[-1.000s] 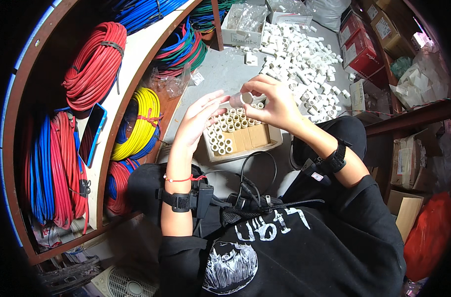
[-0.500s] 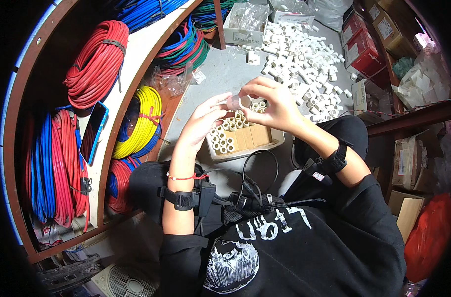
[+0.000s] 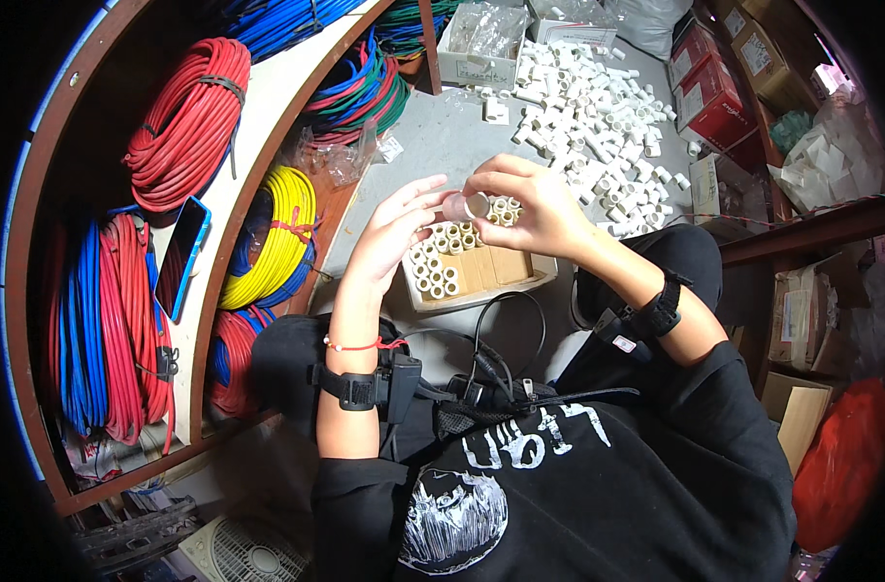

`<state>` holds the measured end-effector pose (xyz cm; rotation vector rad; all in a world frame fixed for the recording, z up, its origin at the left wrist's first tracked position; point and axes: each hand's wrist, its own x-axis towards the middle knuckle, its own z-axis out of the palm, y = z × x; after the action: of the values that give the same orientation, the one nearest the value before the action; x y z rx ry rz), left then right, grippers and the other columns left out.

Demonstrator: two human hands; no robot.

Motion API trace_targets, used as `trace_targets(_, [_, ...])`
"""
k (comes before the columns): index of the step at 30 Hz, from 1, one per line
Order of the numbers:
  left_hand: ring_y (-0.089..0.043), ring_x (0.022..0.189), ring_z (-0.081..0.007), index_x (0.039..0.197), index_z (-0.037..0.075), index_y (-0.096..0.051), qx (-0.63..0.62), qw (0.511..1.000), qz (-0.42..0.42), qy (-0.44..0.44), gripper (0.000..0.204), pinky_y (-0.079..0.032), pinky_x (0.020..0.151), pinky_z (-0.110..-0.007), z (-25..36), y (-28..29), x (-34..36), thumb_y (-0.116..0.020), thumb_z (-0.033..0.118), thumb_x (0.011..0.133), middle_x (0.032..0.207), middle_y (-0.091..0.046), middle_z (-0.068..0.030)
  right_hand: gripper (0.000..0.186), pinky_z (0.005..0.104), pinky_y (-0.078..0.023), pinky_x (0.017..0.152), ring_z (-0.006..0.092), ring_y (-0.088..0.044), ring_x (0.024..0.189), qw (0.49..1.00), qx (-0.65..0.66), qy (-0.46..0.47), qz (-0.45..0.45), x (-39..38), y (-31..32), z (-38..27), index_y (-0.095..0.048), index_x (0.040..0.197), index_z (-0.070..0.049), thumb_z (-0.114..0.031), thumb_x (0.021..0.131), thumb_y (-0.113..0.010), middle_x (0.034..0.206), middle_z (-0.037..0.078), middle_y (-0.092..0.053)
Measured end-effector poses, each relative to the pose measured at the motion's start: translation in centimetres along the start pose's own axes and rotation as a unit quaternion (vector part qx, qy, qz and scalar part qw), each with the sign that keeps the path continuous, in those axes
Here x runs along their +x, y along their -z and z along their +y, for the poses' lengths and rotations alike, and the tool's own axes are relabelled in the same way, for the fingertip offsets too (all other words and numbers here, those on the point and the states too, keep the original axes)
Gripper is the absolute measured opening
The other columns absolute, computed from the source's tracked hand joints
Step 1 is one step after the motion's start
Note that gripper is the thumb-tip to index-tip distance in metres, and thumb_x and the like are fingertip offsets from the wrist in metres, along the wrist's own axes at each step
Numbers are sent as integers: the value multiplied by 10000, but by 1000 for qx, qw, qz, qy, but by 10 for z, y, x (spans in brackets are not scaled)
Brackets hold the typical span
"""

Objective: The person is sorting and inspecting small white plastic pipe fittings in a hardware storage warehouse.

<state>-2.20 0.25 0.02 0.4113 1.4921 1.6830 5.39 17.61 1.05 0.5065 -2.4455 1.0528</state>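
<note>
Up in front of me, above a small carton, my two hands hold a short, pale pinkish-white pipe fitting (image 3: 456,208). Its open round end is turned toward my right hand (image 3: 538,207), whose thumb and forefinger curve around that end. My left hand (image 3: 392,236) has its fingers at the other end, partly hidden behind the fitting. The low carton (image 3: 508,270) below holds several white pipe fittings (image 3: 435,269) standing on end in rows along its left and far sides; its bare brown bottom shows at the near right.
A heap of loose white pipe fittings (image 3: 598,136) spreads over the floor beyond. At left, a shelf holds red cable coils (image 3: 188,126), a yellow coil (image 3: 278,238) and a phone (image 3: 183,257). Red boxes (image 3: 709,87) stand at right; a black cable (image 3: 510,369) hangs at my lap.
The fitting has shifted slightly down and left, and its open end now faces me a little differently. My hands have barely moved and keep hold of it.
</note>
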Motion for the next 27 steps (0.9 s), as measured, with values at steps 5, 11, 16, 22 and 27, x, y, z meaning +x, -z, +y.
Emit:
trace_targets(5, [-487, 880, -90, 1116, 25, -400, 7, 1000, 27, -5, 364, -368, 719, -197, 1, 1, 0, -391, 67, 754, 1054, -499, -64, 289, 293, -437, 625, 245, -534, 720, 1000, -27, -1, -10, 1, 3, -3, -537, 851, -34, -129, 590, -617, 811, 88, -519])
trace_targets(11, [-474, 942, -114, 1117, 60, -413, 22, 1000, 18, -2, 344, -321, 790, -239, 0, 3, 1, -413, 170, 791, 1087, -479, -51, 274, 281, -438, 619, 226, -538, 704, 1000, -29, -12, 4, 1, 3, -1, -538, 834, -27, -114, 588, -621, 792, 82, -523])
trace_targets(16, [-485, 913, -102, 1106, 61, -428, 24, 1000, 12, 9, 324, -325, 769, -215, 2, 0, 1, -413, 170, 801, 1039, -497, -39, 259, 271, -440, 620, 210, -542, 702, 999, -36, -30, 20, 2, 5, -3, -545, 835, -37, -106, 596, -619, 781, 80, -526])
trace_targets(22, [-472, 851, -53, 1081, 52, -454, 89, 996, 16, 2, 309, -346, 715, -182, -5, 4, 4, -428, 135, 784, 955, -530, -11, 263, 269, -435, 633, 203, -537, 717, 998, -48, -43, 21, 2, 5, -5, -545, 839, -41, -122, 602, -624, 797, 76, -523])
trace_targets(27, [-486, 836, -62, 1095, 30, -434, 67, 998, 11, 8, 335, -361, 717, -187, -4, 1, 2, -422, 103, 767, 930, -539, -24, 269, 270, -434, 633, 208, -537, 718, 998, -43, -25, 31, 1, 3, -4, -541, 843, -30, -121, 604, -624, 791, 79, -522])
